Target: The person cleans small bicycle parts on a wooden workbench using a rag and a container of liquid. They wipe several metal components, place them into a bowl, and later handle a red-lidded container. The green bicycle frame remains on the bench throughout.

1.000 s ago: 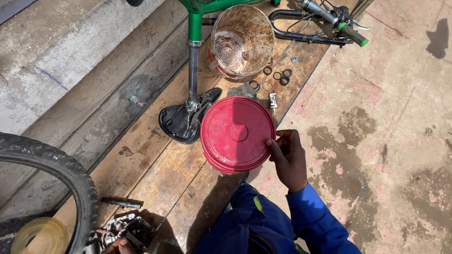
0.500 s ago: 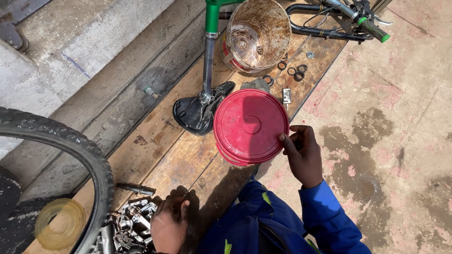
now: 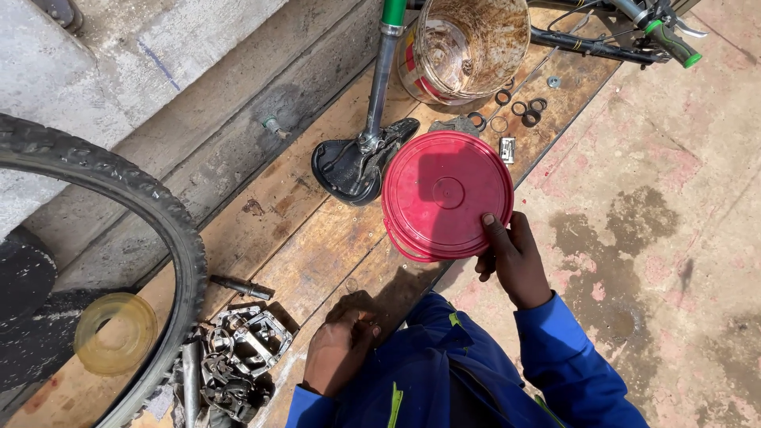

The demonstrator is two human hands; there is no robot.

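Right hand: placed at centre right of the frame; the near rim of the red lid is gripped, thumb laid on top, fingers curled below.
Red lid: round, plastic, held flat above the wooden planks, at centre of the frame, just right of the saddle.
Left hand: seen at lower centre, resting on the planks with fingers bent; whether anything is pinched cannot be told.
Saddle: black, inverted on the planks, joined to a grey seat post rising toward the top edge.
Bucket: dirty, open, set at upper centre.
Rings and washers: scattered between bucket and lid.
Pedals and metal parts: heaped at lower left, beside the left hand.
Tyre: knobbly, black, arched across the left side.
Handlebar: laid at upper right, green-tipped grip.
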